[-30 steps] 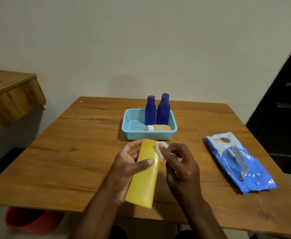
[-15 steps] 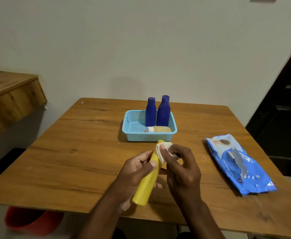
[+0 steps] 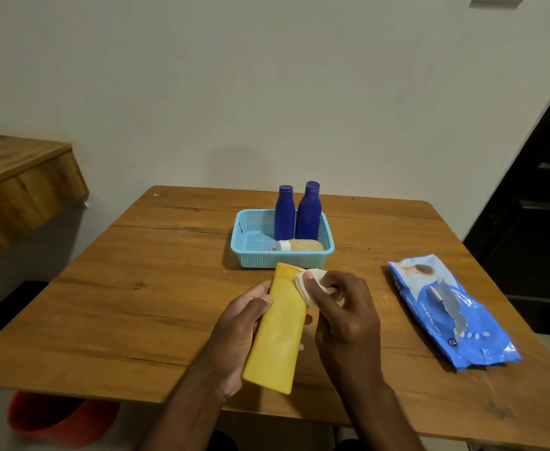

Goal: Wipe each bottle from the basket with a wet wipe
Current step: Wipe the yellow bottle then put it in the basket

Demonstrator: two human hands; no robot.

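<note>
Yellow bottle [image 3: 278, 330] in left hand's [image 3: 241, 333] curled grip, right hand [image 3: 345, 317] pinching white wipe [image 3: 309, 283] against it

Yellow bottle [image 3: 278, 327] tilted above the table's near edge, white wet wipe [image 3: 309, 283] bunched against its upper right side, light-blue basket [image 3: 254, 255] behind it holding two upright dark-blue bottles [image 3: 285, 213] and one beige bottle [image 3: 301, 245] lying flat.
</note>
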